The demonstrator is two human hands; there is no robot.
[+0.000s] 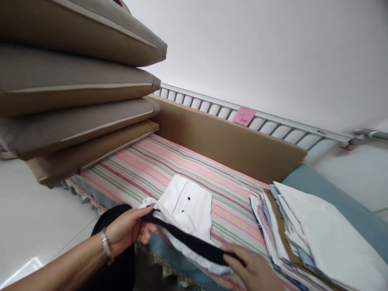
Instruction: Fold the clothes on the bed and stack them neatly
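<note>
A white shirt point(197, 202) with small dark buttons lies partly on the striped bed sheet point(145, 161), and its near end is lifted over the bed's front edge. Along that near end runs a black band point(188, 239), stretched between both hands. My left hand point(130, 229) pinches the band's left end between thumb and fingers. At the other end, my right hand point(251, 266) grips the band, slightly blurred. To the right of the shirt rests a stack of folded clothes point(327, 226), with white on top and brown, blue and pink layers below.
Several large brown cushions point(91, 76) are piled at the left. Behind the sheet, a brown board point(218, 137) leans against a white metal rail point(194, 97). A pink note point(244, 116) hangs on the rail. Blue fabric point(321, 186) covers the bed's right end.
</note>
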